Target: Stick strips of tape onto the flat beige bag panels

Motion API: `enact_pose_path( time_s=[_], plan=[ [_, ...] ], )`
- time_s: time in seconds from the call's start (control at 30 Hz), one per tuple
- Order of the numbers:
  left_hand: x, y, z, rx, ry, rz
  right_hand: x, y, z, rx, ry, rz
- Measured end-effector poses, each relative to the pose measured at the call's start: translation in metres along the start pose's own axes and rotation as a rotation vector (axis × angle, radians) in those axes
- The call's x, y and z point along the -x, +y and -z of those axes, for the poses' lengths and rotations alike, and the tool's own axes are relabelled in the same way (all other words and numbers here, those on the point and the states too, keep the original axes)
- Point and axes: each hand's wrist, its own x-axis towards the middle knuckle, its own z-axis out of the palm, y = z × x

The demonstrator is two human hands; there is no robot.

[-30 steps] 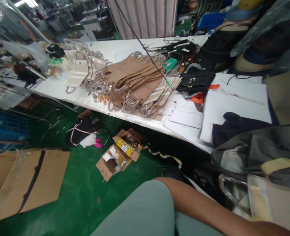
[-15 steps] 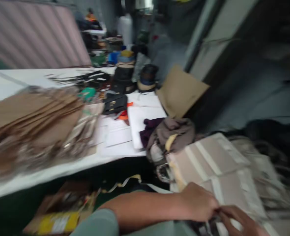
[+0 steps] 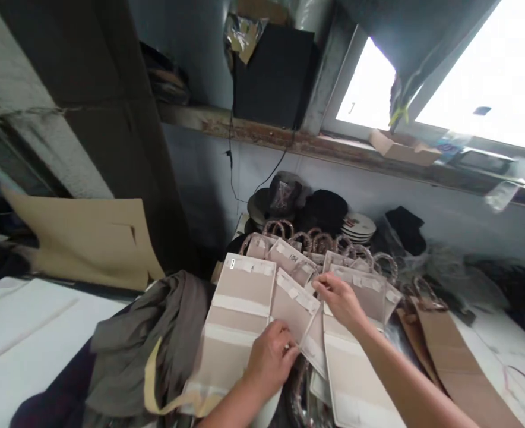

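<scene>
View: head, looking down over a stack of beige paper bags (image 3: 240,297).
Left hand (image 3: 271,359): fingers curled, pinching the lower edge of the middle bag (image 3: 294,309).
Right hand (image 3: 340,302): fingers pressed together at that bag's top corner; pinch probable, fingertips poorly seen.
Stack surroundings: grey cloth (image 3: 155,339) left of it; curved handles (image 3: 309,241) along its far end; brown paper bag (image 3: 454,356) right of it.
Handling: edge grips seem best, sparing the panels from creases.

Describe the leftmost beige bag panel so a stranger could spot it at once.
Below the bright window, beige bag panels fan out. The leftmost panel, beside the crumpled grey-green cloth and left of the left hand, has a small dark mark on its top-left corner.
</scene>
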Motion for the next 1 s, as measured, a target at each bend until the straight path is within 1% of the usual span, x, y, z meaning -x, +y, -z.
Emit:
enact_pose_path(
  time_s=[0.07,0.17,0.23,0.3,0.43,0.57,0.63,0.77,0.87,1.0],
  plan=[
    [-0.023,-0.015,0.000,0.058,-0.044,0.021,-0.040,0.005,-0.003,-0.030,0.071,-0.086],
    [-0.049,-0.035,-0.004,0.115,-0.120,0.037,-0.089,0.015,-0.019,0.002,0.092,-0.169],
    [-0.058,-0.048,-0.008,0.151,-0.143,0.053,-0.111,0.024,-0.033,0.049,0.071,-0.177],
    [-0.061,-0.059,-0.012,0.188,-0.141,0.067,-0.124,0.034,-0.047,0.091,0.051,-0.173],
    [-0.062,-0.071,-0.014,0.248,-0.142,0.066,-0.131,0.049,-0.063,0.186,0.062,-0.186],
    [-0.063,-0.076,-0.012,0.261,-0.153,0.063,-0.131,0.059,-0.070,0.334,0.085,-0.143],
    [-0.064,-0.079,-0.014,0.266,-0.146,0.061,-0.131,0.064,-0.073,0.351,0.108,-0.140],
    [-0.063,-0.084,-0.019,0.270,-0.132,0.049,-0.132,0.071,-0.073,0.313,0.174,-0.210],
    [-0.063,-0.083,-0.020,0.277,-0.123,0.060,-0.133,0.074,-0.071,0.318,0.134,-0.167],
    [-0.064,-0.077,-0.017,0.270,-0.129,0.088,-0.136,0.076,-0.066,0.315,0.091,-0.125]
  ],
)
